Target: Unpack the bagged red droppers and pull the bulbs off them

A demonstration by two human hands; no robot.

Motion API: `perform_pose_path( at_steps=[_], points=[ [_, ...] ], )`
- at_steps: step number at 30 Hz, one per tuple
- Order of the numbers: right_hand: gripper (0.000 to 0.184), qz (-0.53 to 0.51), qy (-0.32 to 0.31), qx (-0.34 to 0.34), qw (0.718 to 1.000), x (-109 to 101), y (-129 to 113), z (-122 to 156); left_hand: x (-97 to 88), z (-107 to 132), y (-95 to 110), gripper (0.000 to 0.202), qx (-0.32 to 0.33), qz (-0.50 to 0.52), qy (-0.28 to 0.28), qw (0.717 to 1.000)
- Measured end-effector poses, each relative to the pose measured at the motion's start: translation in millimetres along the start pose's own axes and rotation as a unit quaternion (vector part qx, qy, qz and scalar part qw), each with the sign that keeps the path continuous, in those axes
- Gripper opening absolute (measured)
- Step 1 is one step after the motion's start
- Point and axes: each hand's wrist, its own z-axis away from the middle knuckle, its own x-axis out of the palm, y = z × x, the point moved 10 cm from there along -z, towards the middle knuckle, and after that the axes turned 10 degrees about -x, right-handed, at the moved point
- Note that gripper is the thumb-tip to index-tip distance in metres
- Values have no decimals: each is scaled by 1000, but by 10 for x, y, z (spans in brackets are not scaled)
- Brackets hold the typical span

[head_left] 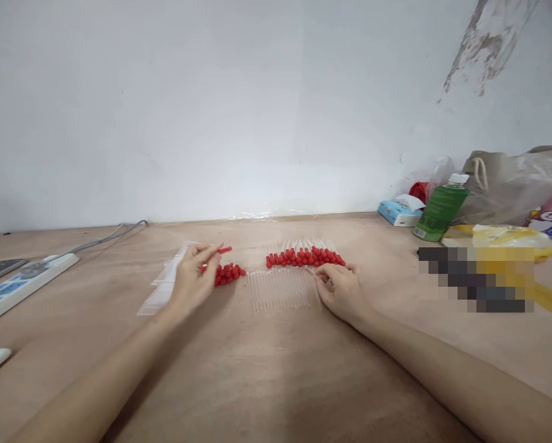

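Note:
My left hand [193, 277] pinches a small red rubber dropper bulb [224, 250] between thumb and fingertips. Just below it lies a pile of loose red bulbs [229, 274], partly hidden by the hand. A row of thin clear dropper tubes [278, 289] is laid side by side on the table between my hands. At the right end of this row, my right hand [343, 289] has its fingers closed on a clear tube [319, 288]. Behind the row lie several droppers with red bulbs [306, 256] on their near ends, their clear tubes pointing to the wall.
Clear plastic bags [160, 286] lie under my left hand. A power strip [31, 283] with a cable and a phone [1, 271] are at the left. At the right stand a green bottle [442, 206], a tissue pack [398, 210] and bags; a blurred-out patch [476, 280] hides something.

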Motion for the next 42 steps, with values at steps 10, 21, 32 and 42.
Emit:
perform_pose_path(
  at_steps=[10,21,32,42],
  points=[
    [43,-6,-36,33,999,-37,-34,-3,-161,-377,-809,34,-151,-45,-45,986],
    [30,-6,-154,140,978,217,120,21,79,-251,-1024,36,-192,-128,-70,971],
    [25,-49,-129,149,979,263,180,19,-137,-285,-352,32,-73,-158,-15,985],
    [34,-53,-155,153,975,315,197,1,1334,-156,283,34,-48,-200,-338,918]
  ],
)
